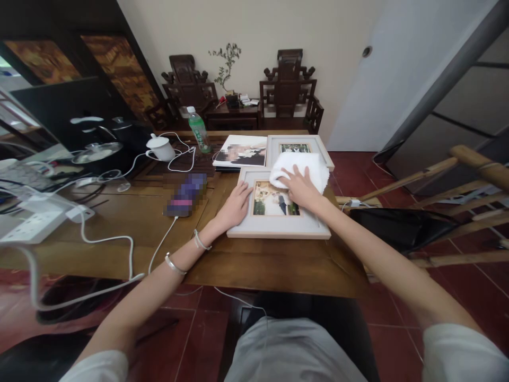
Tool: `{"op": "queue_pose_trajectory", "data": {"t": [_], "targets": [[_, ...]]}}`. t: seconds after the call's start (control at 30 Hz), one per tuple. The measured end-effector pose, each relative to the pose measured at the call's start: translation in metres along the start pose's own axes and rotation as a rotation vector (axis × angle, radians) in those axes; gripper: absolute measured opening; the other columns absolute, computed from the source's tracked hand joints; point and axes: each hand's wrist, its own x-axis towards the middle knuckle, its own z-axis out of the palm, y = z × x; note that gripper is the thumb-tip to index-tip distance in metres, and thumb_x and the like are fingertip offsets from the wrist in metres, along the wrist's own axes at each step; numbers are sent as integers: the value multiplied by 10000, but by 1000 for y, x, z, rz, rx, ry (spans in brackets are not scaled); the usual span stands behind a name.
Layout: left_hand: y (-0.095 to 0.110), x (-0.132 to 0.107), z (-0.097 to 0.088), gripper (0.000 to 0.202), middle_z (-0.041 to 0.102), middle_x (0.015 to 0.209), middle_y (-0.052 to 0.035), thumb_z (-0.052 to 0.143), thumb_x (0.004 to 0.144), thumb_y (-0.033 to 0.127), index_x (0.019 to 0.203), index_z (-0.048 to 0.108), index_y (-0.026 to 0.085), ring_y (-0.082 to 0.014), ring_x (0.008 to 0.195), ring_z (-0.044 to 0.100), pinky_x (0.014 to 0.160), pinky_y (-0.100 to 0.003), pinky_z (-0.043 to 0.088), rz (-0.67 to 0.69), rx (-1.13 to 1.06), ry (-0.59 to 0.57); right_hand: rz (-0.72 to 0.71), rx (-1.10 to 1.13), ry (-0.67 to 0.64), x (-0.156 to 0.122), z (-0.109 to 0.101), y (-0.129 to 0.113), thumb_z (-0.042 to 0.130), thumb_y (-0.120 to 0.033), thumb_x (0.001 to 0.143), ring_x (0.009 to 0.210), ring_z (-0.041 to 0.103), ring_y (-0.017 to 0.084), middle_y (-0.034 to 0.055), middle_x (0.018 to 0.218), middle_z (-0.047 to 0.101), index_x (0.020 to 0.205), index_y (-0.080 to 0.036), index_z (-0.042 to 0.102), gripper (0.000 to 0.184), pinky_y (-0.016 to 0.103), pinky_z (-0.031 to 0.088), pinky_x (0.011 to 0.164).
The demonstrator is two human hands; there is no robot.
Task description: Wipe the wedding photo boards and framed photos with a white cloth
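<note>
A picture frame (278, 228) with a pale wooden rim and a photo in a wide white mount lies flat on the table in front of me. My left hand (236, 204) rests on its left border, fingers stretched out and holding nothing. With fingers spread over it, my right hand (300, 188) presses a folded white cloth (304, 165) on the frame's upper right part. That cloth hides the frame's top right corner and overlaps a second picture frame (274, 143) just behind. Left of the second frame lies a photo album or large print (242, 151).
A phone (185, 195) on a charging cable, a green-labelled bottle (199, 130) and a lidded white cup (160, 148) stand left on the wooden table (258, 265). Cables, a power strip (34, 223) and a pot (97, 156) lie farther left. A chair (409, 228) stands right.
</note>
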Motion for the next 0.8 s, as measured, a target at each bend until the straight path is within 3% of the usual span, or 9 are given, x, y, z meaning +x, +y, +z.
{"op": "queue_pose_trajectory", "data": {"t": [0.13, 0.3, 0.47, 0.53, 0.63, 0.73, 0.8], "targets": [[0, 0, 1, 443, 426, 1467, -168, 321, 937, 208, 1330, 497, 102, -292, 1434, 268, 1164, -529, 260, 0, 9, -1, -14, 10, -85, -16, -7, -25, 372, 34, 767, 1391, 206, 470, 140, 1536, 336, 1361, -144, 509, 635, 708, 204, 1049], [2, 0, 1, 448, 430, 1461, -179, 321, 932, 198, 1330, 495, 88, -293, 1436, 261, 1165, -525, 261, 3, 11, 8, -64, 87, -307, -68, -45, -69, 421, 6, 739, 1304, 370, 461, 148, 1484, 419, 1302, -166, 560, 605, 640, 358, 973], [2, -1, 0, 451, 429, 1469, -151, 349, 922, 192, 1346, 483, 123, -285, 1438, 257, 1169, -531, 247, 7, 1, -7, -284, 222, -295, -102, -79, -96, 399, -20, 764, 1258, 466, 361, 126, 1424, 500, 1229, -179, 594, 528, 524, 421, 959], [1, -1, -1, 453, 424, 1474, -148, 343, 925, 197, 1351, 477, 124, -284, 1439, 255, 1169, -533, 246, 8, 2, -10, -311, 238, -266, -102, -75, -100, 401, -30, 767, 1291, 434, 369, 119, 1433, 492, 1238, -179, 587, 528, 537, 401, 982], [1, 0, 1, 455, 426, 1470, -165, 338, 925, 199, 1348, 477, 106, -290, 1436, 263, 1167, -536, 248, 5, 2, -2, -236, 223, -217, -88, -54, -95, 400, -23, 764, 1356, 354, 376, 88, 1489, 431, 1320, -212, 531, 601, 572, 344, 1033], [1, 1, 2, 455, 430, 1458, -198, 334, 923, 197, 1328, 491, 59, -297, 1432, 269, 1174, -510, 249, -5, 9, 1, -129, 130, -205, -61, -26, -71, 420, -9, 762, 1401, 279, 371, 76, 1531, 368, 1352, -226, 508, 635, 584, 276, 1082], [1, 1, 2, 454, 429, 1458, -199, 328, 927, 201, 1322, 494, 50, -296, 1432, 269, 1178, -495, 248, -6, 19, -2, -87, 41, -122, -41, -11, -48, 439, -10, 770, 1417, 239, 371, 97, 1549, 328, 1371, -206, 490, 634, 591, 223, 1108]]}}
